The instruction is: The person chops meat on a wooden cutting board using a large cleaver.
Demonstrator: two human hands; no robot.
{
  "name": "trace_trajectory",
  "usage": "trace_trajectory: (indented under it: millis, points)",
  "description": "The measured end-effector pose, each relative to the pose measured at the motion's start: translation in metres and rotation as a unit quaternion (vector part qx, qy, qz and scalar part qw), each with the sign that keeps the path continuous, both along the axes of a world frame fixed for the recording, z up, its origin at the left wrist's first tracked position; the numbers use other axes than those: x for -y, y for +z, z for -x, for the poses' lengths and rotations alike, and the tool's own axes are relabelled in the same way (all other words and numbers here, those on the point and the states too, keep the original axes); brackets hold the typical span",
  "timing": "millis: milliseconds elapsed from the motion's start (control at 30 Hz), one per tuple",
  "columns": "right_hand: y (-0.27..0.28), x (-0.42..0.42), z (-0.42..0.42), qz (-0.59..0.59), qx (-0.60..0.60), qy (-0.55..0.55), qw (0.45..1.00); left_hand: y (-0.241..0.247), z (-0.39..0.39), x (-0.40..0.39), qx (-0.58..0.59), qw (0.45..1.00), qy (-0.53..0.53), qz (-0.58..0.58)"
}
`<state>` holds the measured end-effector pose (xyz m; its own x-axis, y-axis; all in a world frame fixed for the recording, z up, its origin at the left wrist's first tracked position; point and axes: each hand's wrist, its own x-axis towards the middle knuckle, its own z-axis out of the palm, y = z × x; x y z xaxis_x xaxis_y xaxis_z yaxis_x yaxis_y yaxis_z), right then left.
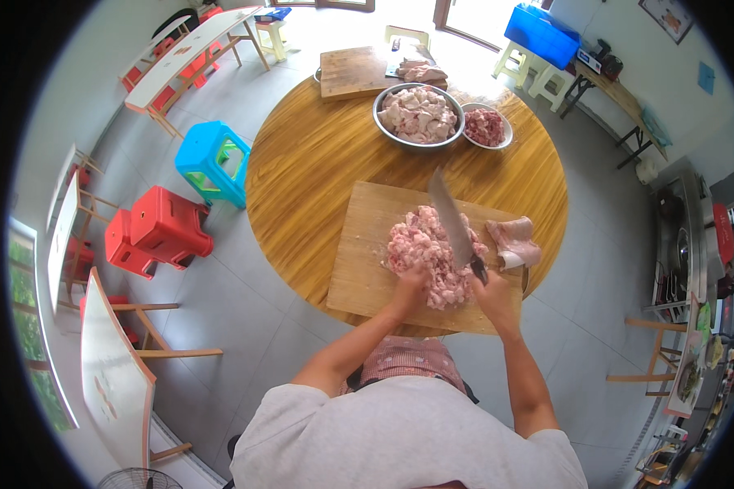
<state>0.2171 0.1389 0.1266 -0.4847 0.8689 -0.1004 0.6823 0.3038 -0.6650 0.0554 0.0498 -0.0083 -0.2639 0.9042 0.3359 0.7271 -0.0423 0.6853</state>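
My right hand (494,294) grips the black handle of a cleaver (451,223). Its broad blade points up and away from me, slightly blurred, over a heap of chopped pale-pink meat (419,241). At the near left edge of that heap, my left hand (413,285) touches the meat. Its fingertips are hard to make out, so I cannot tell whether they pinch any. The heap lies on a wooden cutting board (364,244) in front of me. A larger uncut piece of meat with skin (515,239) rests at the board's right side.
The board lies on a round wooden table (300,183). Farther back are a metal bowl of meat chunks (419,114), a white bowl of redder chopped meat (484,127) and a second cutting board (352,70) holding meat pieces and another blade (397,61). A blue stool (211,156) stands left.
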Motion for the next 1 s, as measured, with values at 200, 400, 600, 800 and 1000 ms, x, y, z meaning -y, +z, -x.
trace_trajectory:
  millis: [200, 400, 600, 800, 1000]
  points:
    - [-0.011, 0.021, 0.000, -0.117, -0.221, -0.102, 0.963, 0.040, 0.020, -0.052, 0.079, 0.992, 0.078, -0.057]
    - [-0.062, 0.002, -0.045, 0.085, -0.001, -0.058, 0.995, 0.012, 0.034, -0.063, -0.044, 0.993, -0.036, 0.103]
    - [0.012, 0.037, -0.003, -0.013, -0.207, -0.105, 0.973, -0.016, 0.100, -0.051, 0.030, 0.988, 0.152, 0.007]
    - [-0.091, 0.036, -0.005, -0.035, 0.050, -0.052, 0.997, -0.021, 0.141, -0.094, -0.031, 0.970, 0.228, 0.072]
    - [-0.052, 0.060, -0.013, 0.114, -0.044, -0.139, 0.983, -0.020, 0.195, -0.152, -0.055, 0.960, 0.255, 0.102]
